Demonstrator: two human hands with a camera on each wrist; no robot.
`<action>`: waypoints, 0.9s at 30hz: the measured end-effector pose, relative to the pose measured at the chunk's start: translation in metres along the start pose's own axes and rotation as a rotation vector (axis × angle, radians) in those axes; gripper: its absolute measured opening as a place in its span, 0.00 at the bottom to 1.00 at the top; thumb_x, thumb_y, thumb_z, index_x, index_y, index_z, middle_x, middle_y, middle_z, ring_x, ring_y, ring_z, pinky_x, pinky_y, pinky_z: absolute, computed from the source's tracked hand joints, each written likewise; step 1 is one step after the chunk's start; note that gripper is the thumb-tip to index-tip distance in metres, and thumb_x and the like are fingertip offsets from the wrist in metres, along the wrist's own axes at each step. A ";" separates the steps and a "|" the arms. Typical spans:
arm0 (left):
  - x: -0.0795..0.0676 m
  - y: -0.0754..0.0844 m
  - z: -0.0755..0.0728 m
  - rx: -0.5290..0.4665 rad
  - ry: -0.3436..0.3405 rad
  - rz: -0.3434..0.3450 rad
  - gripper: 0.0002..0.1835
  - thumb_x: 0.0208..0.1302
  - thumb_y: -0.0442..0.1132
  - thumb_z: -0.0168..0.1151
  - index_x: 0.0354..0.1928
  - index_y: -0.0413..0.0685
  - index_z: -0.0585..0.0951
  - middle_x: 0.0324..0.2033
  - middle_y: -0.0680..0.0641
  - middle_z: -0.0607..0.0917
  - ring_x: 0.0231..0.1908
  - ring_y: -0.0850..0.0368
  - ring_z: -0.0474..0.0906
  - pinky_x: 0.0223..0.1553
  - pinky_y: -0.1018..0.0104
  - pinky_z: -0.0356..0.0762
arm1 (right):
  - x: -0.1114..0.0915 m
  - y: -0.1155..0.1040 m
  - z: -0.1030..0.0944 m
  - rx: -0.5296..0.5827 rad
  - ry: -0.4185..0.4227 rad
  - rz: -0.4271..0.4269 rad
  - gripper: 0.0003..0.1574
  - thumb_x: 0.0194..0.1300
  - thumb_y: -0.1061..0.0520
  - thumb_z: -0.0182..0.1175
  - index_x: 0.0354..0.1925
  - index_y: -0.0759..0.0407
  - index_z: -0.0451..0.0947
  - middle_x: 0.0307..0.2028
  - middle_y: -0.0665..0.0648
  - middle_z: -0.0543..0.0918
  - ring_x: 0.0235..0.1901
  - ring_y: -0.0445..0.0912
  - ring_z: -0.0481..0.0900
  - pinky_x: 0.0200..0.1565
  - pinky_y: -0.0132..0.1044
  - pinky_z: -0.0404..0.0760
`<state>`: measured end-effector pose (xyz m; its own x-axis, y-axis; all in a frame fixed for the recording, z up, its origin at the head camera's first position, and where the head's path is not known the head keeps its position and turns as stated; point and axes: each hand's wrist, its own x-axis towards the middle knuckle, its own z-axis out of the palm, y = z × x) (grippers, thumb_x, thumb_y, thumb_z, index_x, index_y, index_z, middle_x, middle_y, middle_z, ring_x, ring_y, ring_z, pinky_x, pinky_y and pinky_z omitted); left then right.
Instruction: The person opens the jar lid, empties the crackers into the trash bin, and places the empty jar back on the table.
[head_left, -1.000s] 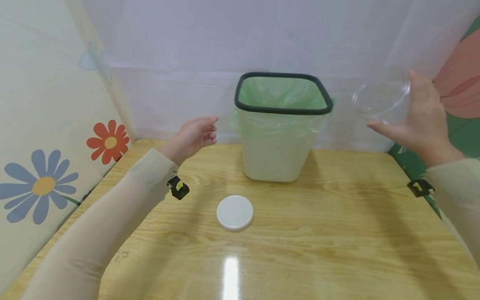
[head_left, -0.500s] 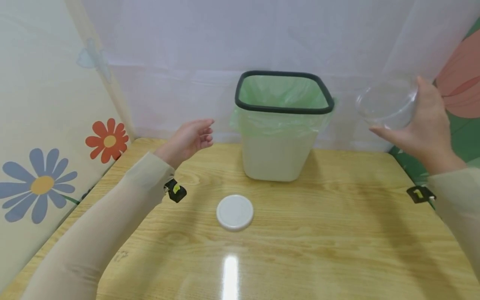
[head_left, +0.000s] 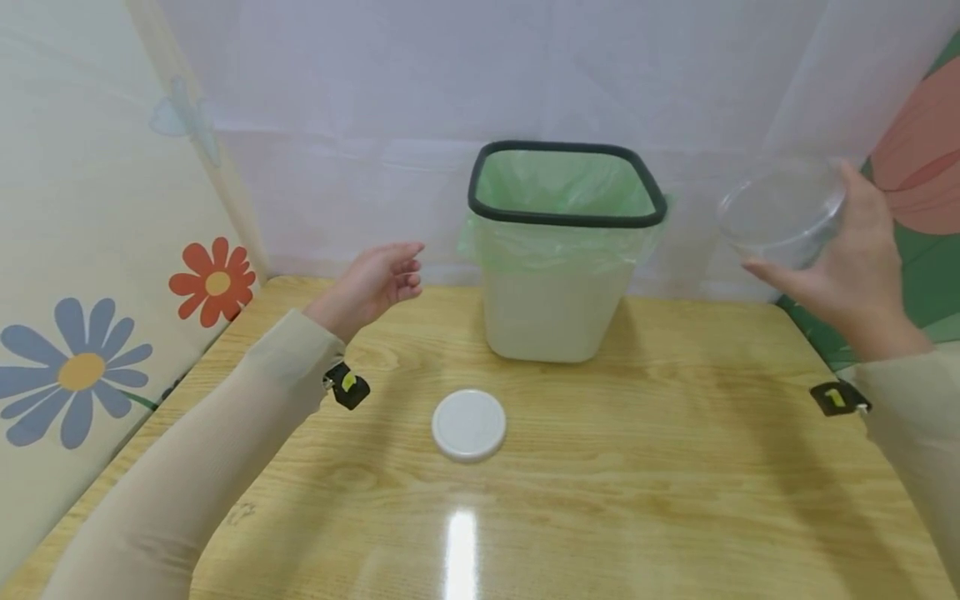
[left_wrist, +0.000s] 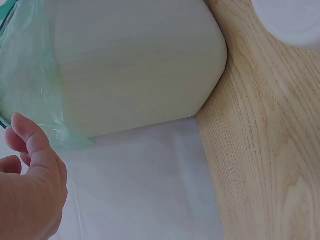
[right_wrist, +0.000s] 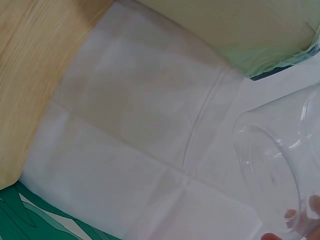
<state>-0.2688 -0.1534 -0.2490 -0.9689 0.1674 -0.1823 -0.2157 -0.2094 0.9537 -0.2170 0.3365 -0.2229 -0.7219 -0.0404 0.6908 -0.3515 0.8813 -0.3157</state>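
A clear, see-through jar (head_left: 783, 212) is held up in the air at the right by my right hand (head_left: 858, 258), thumb below and fingers behind it. In the right wrist view the jar (right_wrist: 272, 155) lies tilted, with fingertips (right_wrist: 315, 202) seen through its wall. My left hand (head_left: 371, 283) hovers left of a cream waste bin (head_left: 555, 304), its fingers loosely curled around nothing. The left wrist view has that hand (left_wrist: 35, 185) near the bin's green liner (left_wrist: 30, 75). A round white lid (head_left: 468, 425) rests flat on the table in front of the bin.
The bin has a dark rim (head_left: 566, 220) and stands upright towards the back of the wooden table (head_left: 637, 500). A white cloth (head_left: 360, 100) hangs behind it. Flower-printed sheets (head_left: 67, 208) border both sides.
My right hand has shifted slightly right and down with the jar, whose tilt has changed. My left hand has drifted a little left. The bin and lid have stayed put.
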 end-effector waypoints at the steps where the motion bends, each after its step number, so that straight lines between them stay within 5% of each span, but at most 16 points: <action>1: 0.000 0.000 0.000 0.001 0.000 0.001 0.06 0.76 0.37 0.48 0.48 0.45 0.71 0.28 0.51 0.73 0.25 0.63 0.70 0.29 0.75 0.77 | 0.000 0.001 0.000 0.002 0.006 -0.012 0.72 0.46 0.34 0.72 0.76 0.55 0.44 0.71 0.67 0.55 0.67 0.64 0.54 0.65 0.66 0.52; 4: 0.000 -0.002 -0.001 0.004 -0.008 0.007 0.06 0.76 0.38 0.48 0.49 0.45 0.71 0.28 0.51 0.74 0.25 0.63 0.70 0.29 0.75 0.77 | -0.002 0.003 0.001 0.010 0.018 -0.011 0.71 0.46 0.34 0.73 0.76 0.54 0.45 0.70 0.67 0.56 0.67 0.64 0.54 0.66 0.65 0.52; 11: -0.002 -0.005 -0.005 0.011 -0.023 0.007 0.07 0.76 0.38 0.49 0.50 0.46 0.71 0.29 0.51 0.73 0.26 0.63 0.70 0.30 0.75 0.76 | -0.011 -0.001 0.004 0.054 0.030 0.101 0.73 0.40 0.63 0.78 0.76 0.52 0.45 0.70 0.66 0.56 0.67 0.62 0.55 0.66 0.64 0.53; 27: -0.006 -0.009 -0.011 -0.029 -0.006 -0.002 0.08 0.75 0.39 0.49 0.51 0.46 0.71 0.30 0.51 0.73 0.26 0.63 0.70 0.31 0.74 0.76 | -0.023 0.004 0.006 0.088 0.051 0.147 0.73 0.44 0.62 0.77 0.77 0.51 0.41 0.71 0.64 0.54 0.69 0.61 0.53 0.67 0.63 0.51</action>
<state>-0.2625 -0.1634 -0.2591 -0.9677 0.1738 -0.1825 -0.2211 -0.2373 0.9459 -0.2055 0.3384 -0.2434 -0.7388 0.1114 0.6646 -0.2972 0.8313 -0.4697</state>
